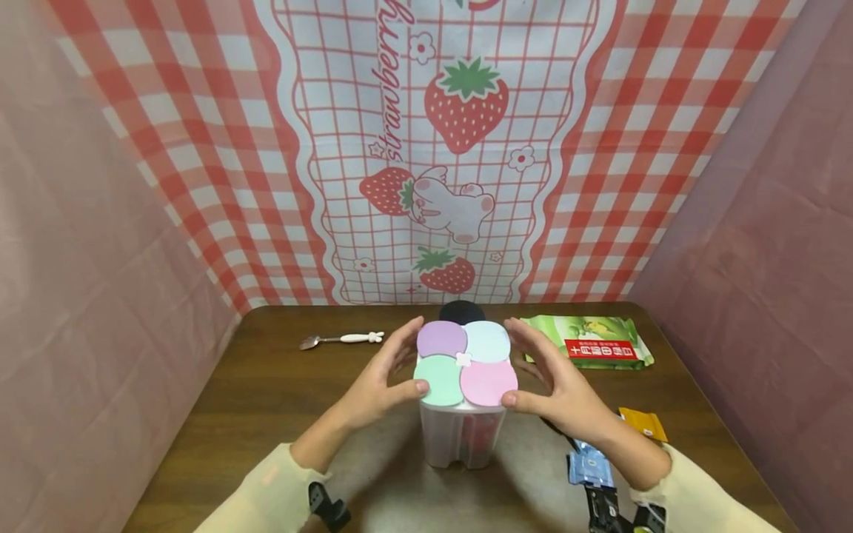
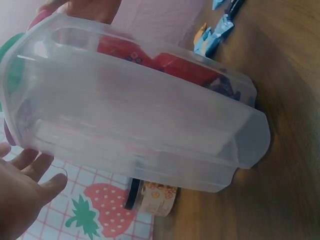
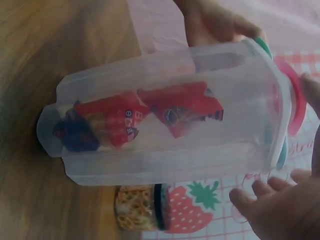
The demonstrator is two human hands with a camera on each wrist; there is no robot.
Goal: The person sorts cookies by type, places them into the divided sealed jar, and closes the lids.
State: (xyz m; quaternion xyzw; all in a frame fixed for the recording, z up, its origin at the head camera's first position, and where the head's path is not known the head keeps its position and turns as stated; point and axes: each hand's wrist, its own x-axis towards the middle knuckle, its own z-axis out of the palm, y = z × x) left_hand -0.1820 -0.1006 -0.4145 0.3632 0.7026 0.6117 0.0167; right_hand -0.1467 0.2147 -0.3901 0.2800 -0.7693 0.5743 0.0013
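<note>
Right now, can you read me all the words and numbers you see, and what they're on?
"strawberry": sideways on the cloth.
"十月", then characters too blurred to be sure of: on the green pack.
Too blurred to read: letters on the red packets in the clear container.
Too small: marks on the blue packet.

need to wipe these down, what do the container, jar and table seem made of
Container: likely plastic, frosted; red packets show hazily through it.
Jar: clear, smooth-looking plastic or glass, can't tell which; brown snacks show through.
Table: wood or wood-look laminate, slight sheen; brown grain shows.
</note>
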